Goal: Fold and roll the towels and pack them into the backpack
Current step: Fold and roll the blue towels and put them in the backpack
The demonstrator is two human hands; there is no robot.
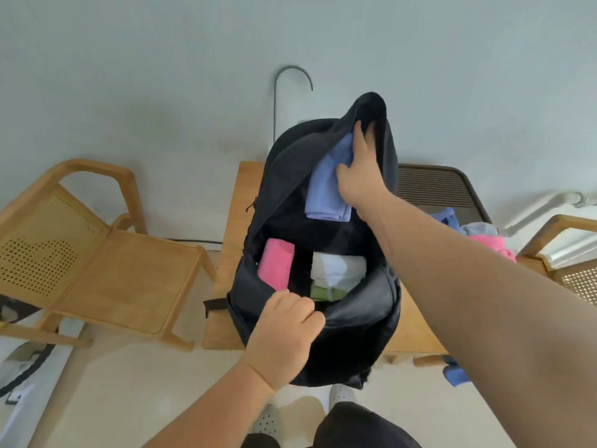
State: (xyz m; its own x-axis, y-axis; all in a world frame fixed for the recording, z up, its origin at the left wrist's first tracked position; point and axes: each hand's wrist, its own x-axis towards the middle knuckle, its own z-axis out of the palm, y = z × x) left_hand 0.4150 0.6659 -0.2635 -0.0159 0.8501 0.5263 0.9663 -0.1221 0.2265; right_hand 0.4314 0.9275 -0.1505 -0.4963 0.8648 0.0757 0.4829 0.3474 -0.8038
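A black backpack stands open on a wooden table. My left hand grips its near front rim and holds the opening apart. My right hand is deep in the far side, pressing a folded blue towel against the back panel under the lifted flap. Lower in the bag sit a rolled pink towel, a white roll and a green one under it.
A wooden cane chair stands to the left. Loose blue, white and pink towels are piled on the table's right, by another chair. A curved metal pipe rises behind the bag. A blue item lies below the table edge.
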